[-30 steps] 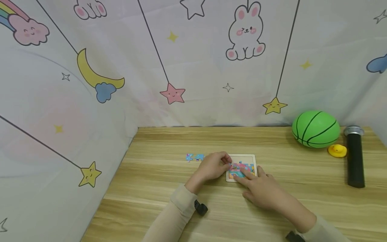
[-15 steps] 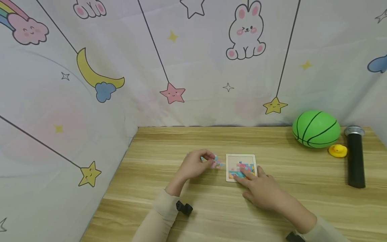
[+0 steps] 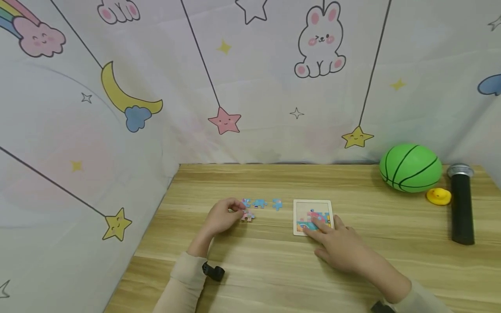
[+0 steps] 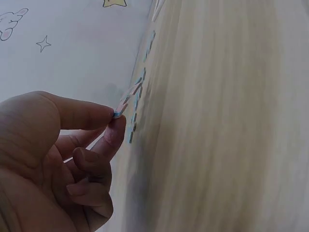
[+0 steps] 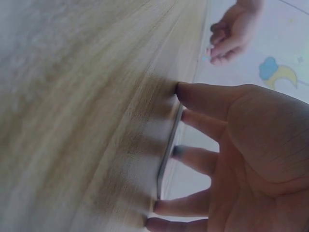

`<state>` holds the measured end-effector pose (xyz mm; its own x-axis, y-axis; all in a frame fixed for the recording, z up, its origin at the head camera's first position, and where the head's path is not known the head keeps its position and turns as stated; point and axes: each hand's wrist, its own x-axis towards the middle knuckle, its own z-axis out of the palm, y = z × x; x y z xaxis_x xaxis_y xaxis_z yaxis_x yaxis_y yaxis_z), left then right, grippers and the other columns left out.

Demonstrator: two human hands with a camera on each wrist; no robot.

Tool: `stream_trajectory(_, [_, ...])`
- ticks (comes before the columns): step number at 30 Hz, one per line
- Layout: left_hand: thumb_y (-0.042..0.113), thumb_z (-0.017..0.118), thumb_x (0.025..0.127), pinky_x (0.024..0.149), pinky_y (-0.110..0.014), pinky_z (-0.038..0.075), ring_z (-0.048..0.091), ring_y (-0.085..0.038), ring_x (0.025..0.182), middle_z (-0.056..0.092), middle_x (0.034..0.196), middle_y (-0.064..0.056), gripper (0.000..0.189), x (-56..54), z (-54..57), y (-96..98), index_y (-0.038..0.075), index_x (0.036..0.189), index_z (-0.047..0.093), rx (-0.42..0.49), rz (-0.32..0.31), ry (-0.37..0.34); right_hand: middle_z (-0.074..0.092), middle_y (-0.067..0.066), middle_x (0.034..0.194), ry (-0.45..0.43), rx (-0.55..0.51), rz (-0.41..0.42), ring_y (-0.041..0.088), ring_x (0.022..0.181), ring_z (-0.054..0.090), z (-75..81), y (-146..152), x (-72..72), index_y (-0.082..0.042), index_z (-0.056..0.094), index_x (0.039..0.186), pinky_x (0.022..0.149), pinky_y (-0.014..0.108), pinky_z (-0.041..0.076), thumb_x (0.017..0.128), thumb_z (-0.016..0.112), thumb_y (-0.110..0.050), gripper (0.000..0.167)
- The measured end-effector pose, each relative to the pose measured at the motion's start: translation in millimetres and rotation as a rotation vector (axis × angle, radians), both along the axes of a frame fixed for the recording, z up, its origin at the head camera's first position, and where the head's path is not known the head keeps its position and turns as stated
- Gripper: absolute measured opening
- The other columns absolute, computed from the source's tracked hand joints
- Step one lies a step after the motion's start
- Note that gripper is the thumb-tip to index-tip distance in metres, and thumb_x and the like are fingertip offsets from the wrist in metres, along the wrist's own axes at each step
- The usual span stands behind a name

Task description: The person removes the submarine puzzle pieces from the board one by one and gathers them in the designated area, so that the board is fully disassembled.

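Note:
My left hand (image 3: 221,217) pinches a jigsaw piece (image 3: 248,216), pink with some blue, between thumb and fingertips. In the left wrist view that piece (image 4: 126,100) is tilted, raised near several blue pieces lying flat. Those loose blue jigsaw pieces (image 3: 260,203) form a loose row left of the puzzle tray (image 3: 313,201). Partly filled, the square pale tray shows joined pink, teal and orange pieces along its lower part. My right hand (image 3: 340,243) rests with spread fingers on the tray's lower right, hiding some of it. Its thumb and fingers reach down around the tray edge (image 5: 169,150).
At the back right stand a green ball (image 3: 410,168) with black lines, a small yellow rubber duck (image 3: 439,196) and a black microphone (image 3: 462,208). A printed cloth (image 3: 266,148) hangs behind the wooden table (image 3: 250,278) and along its left side.
My left hand has moved left, away from the tray, taking the pinched pink piece with it past the loose blue pieces, which now show. The right hand stays on the tray.

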<state>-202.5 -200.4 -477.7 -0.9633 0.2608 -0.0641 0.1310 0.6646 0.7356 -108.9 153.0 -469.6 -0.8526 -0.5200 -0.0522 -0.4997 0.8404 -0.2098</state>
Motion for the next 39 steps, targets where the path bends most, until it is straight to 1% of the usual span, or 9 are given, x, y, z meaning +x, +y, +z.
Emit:
stream_trajectory(3, [0.010, 0.071, 0.096, 0.082, -0.040, 0.051, 0.063, -0.016, 0.089, 0.069, 0.094, 0.003, 0.009, -1.2, -5.0, -6.2, 0.013, 0.103, 0.075, -0.012, 0.044, -0.036, 0.048, 0.013, 0.157, -0.002, -0.004, -0.002, 0.067, 0.128, 0.044, 0.5, 0, 0.7, -0.022, 0.057, 0.151, 0.087, 0.072, 0.048, 0.098, 0.071, -0.037, 0.056])
stream_trajectory(7, [0.009, 0.070, 0.096, 0.079, -0.039, 0.051, 0.063, -0.016, 0.085, 0.069, 0.092, 0.002, 0.008, -2.9, -7.2, -9.9, 0.011, 0.102, 0.075, -0.013, 0.061, -0.055, 0.048, 0.013, 0.157, -0.004, -0.003, -0.004, 0.067, 0.128, 0.044, 0.2, 0, 1.0, -0.022, 0.057, 0.151, 0.088, 0.072, 0.048, 0.099, 0.071, -0.037, 0.056])
stream_trajectory(16, [0.010, 0.070, 0.097, 0.087, -0.046, 0.051, 0.062, -0.019, 0.090, 0.069, 0.095, 0.002, 0.009, -2.6, -4.1, -11.5, 0.011, 0.105, 0.075, -0.064, 0.052, -0.003, 0.048, 0.013, 0.157, 0.014, -0.003, 0.005, 0.066, 0.128, 0.045, -0.3, -1, 0.6, -0.022, 0.057, 0.151, 0.088, 0.071, 0.049, 0.098, 0.071, -0.037, 0.056])
stream_trajectory(20, [0.013, 0.071, 0.097, 0.086, -0.043, 0.051, 0.062, -0.015, 0.089, 0.070, 0.097, 0.002, 0.010, -3.0, 0.1, -5.7, 0.011, 0.106, 0.075, -0.066, 0.038, 0.040, 0.048, 0.012, 0.157, 0.018, -0.006, -0.001, 0.065, 0.128, 0.044, -0.9, -1, 1.1, -0.022, 0.057, 0.151, 0.088, 0.071, 0.048, 0.099, 0.070, -0.037, 0.056])
stream_trajectory(24, [0.016, 0.070, 0.098, 0.065, -0.032, 0.049, 0.055, -0.014, 0.064, 0.069, 0.097, 0.001, 0.013, -4.2, 6.6, 8.1, 0.010, 0.109, 0.074, -0.022, -0.010, 0.032, 0.046, 0.014, 0.158, 0.017, -0.015, -0.013, 0.065, 0.130, 0.043, -2.3, 0, 2.6, -0.024, 0.056, 0.151, 0.090, 0.073, 0.047, 0.099, 0.070, -0.038, 0.056])
stream_trajectory(27, [0.017, 0.067, 0.100, 0.056, -0.027, 0.048, 0.053, -0.014, 0.057, 0.068, 0.098, 0.000, 0.016, -4.4, 10.5, 21.0, 0.008, 0.111, 0.074, 0.008, -0.060, 0.027, 0.042, 0.018, 0.160, 0.015, -0.032, -0.027, 0.064, 0.133, 0.041, -4.0, 0, 3.6, -0.026, 0.056, 0.152, 0.090, 0.075, 0.045, 0.099, 0.070, -0.038, 0.056])
stream_trajectory(34, [0.023, 0.066, 0.101, 0.060, -0.031, 0.044, 0.049, -0.013, 0.065, 0.068, 0.097, 0.005, 0.018, -5.1, 16.6, 59.3, 0.012, 0.111, 0.075, -0.027, -0.141, 0.042, 0.043, 0.026, 0.155, 0.021, -0.041, -0.066, 0.062, 0.134, 0.041, -7.0, 2, 5.1, -0.030, 0.057, 0.151, 0.093, 0.075, 0.043, 0.097, 0.072, -0.041, 0.057])
stream_trajectory(36, [0.025, 0.066, 0.101, 0.069, -0.034, 0.046, 0.051, -0.012, 0.068, 0.068, 0.096, 0.008, 0.017, -6.4, 17.1, 70.6, 0.014, 0.110, 0.075, -0.041, -0.162, 0.045, 0.044, 0.027, 0.154, 0.023, -0.038, -0.073, 0.062, 0.134, 0.041, -7.4, 2, 5.4, -0.030, 0.057, 0.150, 0.093, 0.075, 0.043, 0.097, 0.072, -0.041, 0.056])
stream_trajectory(39, [0.026, 0.067, 0.100, 0.075, -0.038, 0.048, 0.054, -0.012, 0.072, 0.067, 0.094, 0.010, 0.014, -8.2, 16.7, 87.3, 0.017, 0.108, 0.075, -0.052, -0.190, 0.043, 0.045, 0.028, 0.153, 0.033, -0.032, -0.072, 0.062, 0.133, 0.041, -8.2, 2, 5.2, -0.030, 0.058, 0.149, 0.092, 0.075, 0.044, 0.097, 0.072, -0.041, 0.055])
